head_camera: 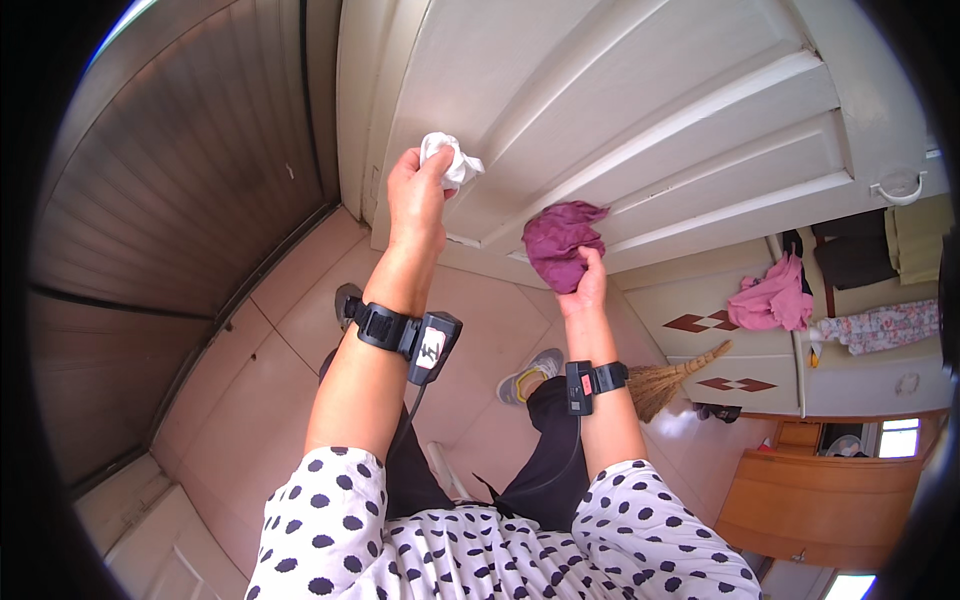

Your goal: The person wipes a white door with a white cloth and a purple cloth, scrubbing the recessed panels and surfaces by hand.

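My left hand [424, 184] grips a crumpled white cloth [450, 161] in front of the lower part of a white panelled door [600, 112]. Lower and to the right, my right hand [586, 281] holds a bunched purple cloth [562, 244], whose upper edge overlaps the door in the view. The thumb lies over the cloth and the other fingers are mostly hidden. Whether either cloth touches the door I cannot tell. A curved white handle [900, 191] is fixed near the door's right edge.
A ribbed dark shutter or panel [180, 165] stands at the left. Pink floor tiles [465, 322] lie below. To the right are a straw broom [667, 379], a pale cabinet with red diamonds [645, 300], a pink cloth [772, 296], folded fabrics [855, 251] and an open wooden door [817, 510].
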`<act>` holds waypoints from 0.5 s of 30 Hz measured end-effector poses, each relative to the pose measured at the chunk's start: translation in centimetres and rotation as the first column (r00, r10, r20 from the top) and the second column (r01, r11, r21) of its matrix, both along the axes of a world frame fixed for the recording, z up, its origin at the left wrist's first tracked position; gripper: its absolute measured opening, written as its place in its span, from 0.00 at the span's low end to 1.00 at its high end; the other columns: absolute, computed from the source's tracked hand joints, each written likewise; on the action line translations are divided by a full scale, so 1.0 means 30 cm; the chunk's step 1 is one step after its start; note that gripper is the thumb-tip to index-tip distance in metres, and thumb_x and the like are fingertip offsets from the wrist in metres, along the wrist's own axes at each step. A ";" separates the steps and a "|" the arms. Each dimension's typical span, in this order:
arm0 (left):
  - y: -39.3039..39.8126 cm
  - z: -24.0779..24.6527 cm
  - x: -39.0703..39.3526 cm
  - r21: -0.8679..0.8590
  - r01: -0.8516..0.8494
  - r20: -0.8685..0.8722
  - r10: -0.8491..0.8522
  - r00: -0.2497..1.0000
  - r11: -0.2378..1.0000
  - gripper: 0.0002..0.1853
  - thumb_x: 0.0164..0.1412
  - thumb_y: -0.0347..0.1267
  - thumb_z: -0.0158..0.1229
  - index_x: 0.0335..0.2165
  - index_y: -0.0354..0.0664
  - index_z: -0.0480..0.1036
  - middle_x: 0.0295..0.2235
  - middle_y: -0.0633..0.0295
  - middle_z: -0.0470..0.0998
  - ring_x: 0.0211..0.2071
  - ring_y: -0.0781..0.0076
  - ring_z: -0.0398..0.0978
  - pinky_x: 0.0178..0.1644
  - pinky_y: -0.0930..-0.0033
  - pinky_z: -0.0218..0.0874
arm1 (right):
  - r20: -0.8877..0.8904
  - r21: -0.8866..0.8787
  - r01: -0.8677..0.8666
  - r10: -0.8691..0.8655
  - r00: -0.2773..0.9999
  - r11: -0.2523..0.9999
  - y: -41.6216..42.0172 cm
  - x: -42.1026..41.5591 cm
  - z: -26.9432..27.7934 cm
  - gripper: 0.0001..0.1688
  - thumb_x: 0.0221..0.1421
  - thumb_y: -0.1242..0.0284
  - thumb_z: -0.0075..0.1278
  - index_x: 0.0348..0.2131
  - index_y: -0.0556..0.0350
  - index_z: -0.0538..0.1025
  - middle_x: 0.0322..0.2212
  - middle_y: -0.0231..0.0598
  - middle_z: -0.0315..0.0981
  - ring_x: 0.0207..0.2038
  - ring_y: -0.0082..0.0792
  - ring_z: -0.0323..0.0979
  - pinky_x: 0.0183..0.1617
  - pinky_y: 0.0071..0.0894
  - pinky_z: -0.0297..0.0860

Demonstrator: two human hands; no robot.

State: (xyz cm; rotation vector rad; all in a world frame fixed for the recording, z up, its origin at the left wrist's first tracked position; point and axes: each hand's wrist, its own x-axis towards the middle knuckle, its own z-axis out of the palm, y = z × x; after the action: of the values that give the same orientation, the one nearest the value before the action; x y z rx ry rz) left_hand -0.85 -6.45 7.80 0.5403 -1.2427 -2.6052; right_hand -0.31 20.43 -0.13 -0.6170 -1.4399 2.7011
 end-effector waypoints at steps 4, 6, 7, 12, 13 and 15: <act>-0.016 -0.008 0.005 -0.003 -0.001 -0.007 0.001 1.000 1.000 0.11 0.53 0.36 0.56 0.32 0.40 0.70 0.29 0.66 0.73 0.31 0.78 0.68 0.35 0.73 0.59 | 0.262 -0.076 0.060 -0.038 0.964 0.995 -0.069 0.024 -0.028 0.22 0.50 0.70 0.43 0.46 0.57 0.68 0.43 0.43 0.70 0.45 0.42 0.70 0.50 0.46 0.68; -0.023 -0.017 0.003 -0.014 0.002 0.001 -0.002 1.000 1.000 0.11 0.53 0.36 0.56 0.32 0.40 0.70 0.29 0.66 0.73 0.31 0.79 0.68 0.35 0.73 0.59 | 0.301 -0.131 0.120 -0.076 0.950 0.984 -0.075 -0.012 0.025 0.22 0.51 0.70 0.42 0.46 0.57 0.67 0.43 0.44 0.70 0.45 0.44 0.70 0.49 0.49 0.67; -0.017 -0.017 0.000 -0.012 0.007 -0.004 -0.007 1.000 1.000 0.11 0.53 0.36 0.56 0.32 0.40 0.70 0.29 0.66 0.73 0.31 0.79 0.68 0.35 0.73 0.59 | 0.269 -0.114 0.101 -0.067 0.961 0.988 -0.055 -0.039 0.053 0.22 0.51 0.70 0.42 0.46 0.56 0.67 0.43 0.43 0.70 0.45 0.44 0.70 0.49 0.49 0.68; -0.005 -0.033 -0.010 -0.001 0.020 -0.020 -0.020 1.000 1.000 0.10 0.53 0.36 0.56 0.32 0.41 0.70 0.29 0.67 0.73 0.31 0.79 0.68 0.36 0.73 0.59 | 0.200 -0.045 0.046 -0.036 0.979 0.998 -0.049 -0.069 0.239 0.19 0.51 0.68 0.42 0.43 0.55 0.68 0.41 0.40 0.71 0.44 0.41 0.71 0.45 0.47 0.69; 0.000 -0.027 -0.009 -0.006 0.023 -0.018 -0.023 1.000 1.000 0.10 0.53 0.36 0.55 0.32 0.41 0.70 0.29 0.67 0.73 0.31 0.79 0.68 0.36 0.73 0.59 | 0.195 -0.047 0.051 -0.041 0.980 0.998 -0.047 -0.057 0.278 0.19 0.51 0.68 0.42 0.43 0.55 0.68 0.41 0.40 0.72 0.44 0.40 0.71 0.45 0.47 0.70; 0.014 -0.012 -0.002 -0.018 0.034 -0.010 -0.034 0.999 0.999 0.10 0.53 0.35 0.55 0.32 0.41 0.70 0.29 0.67 0.73 0.31 0.79 0.68 0.36 0.72 0.59 | 0.084 -0.075 0.030 -0.024 0.996 0.997 -0.047 -0.054 0.367 0.18 0.51 0.67 0.44 0.42 0.55 0.69 0.40 0.37 0.73 0.43 0.37 0.72 0.45 0.45 0.70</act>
State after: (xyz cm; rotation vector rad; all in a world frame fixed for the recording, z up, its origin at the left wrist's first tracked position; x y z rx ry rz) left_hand -0.90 -6.02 7.44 0.5070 -1.2815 -2.6188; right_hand -1.91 19.00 10.87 -0.7563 -1.3403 2.7513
